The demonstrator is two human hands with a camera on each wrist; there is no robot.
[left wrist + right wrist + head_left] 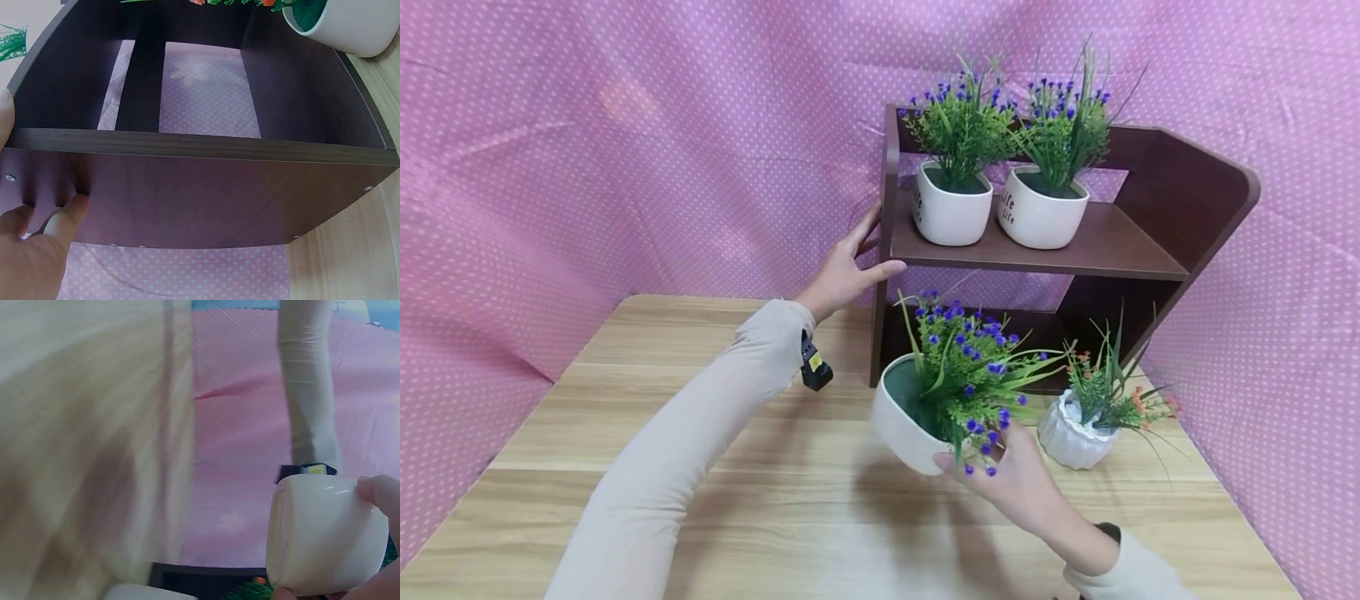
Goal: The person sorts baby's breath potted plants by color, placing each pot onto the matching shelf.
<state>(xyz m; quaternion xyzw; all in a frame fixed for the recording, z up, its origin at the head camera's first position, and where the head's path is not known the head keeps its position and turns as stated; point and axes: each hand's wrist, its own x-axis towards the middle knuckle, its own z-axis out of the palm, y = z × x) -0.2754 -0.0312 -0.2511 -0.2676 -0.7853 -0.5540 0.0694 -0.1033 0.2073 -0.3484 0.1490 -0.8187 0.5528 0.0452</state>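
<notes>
My right hand [1011,483] grips a white flower pot [917,433] by its rim and side, tilted above the table. Green foam shows inside, with purple flowers and long grass leaves leaning right. In the right wrist view the pot's smooth side [331,534] shows between thumb and fingers. My left hand [842,271] holds the left side panel of a dark brown two-tier shelf [1120,242]. Its thumb reaches over the panel's front edge; in the left wrist view fingertips [76,203] press the panel's outer face [181,200].
Two white pots with purple flowers, the left pot [953,212] and the right pot [1045,212], stand on the upper tier. A small white ruffled pot [1075,437] with orange flowers stands on the wooden table [775,517], front right of the shelf. A pink dotted curtain [700,150] hangs behind.
</notes>
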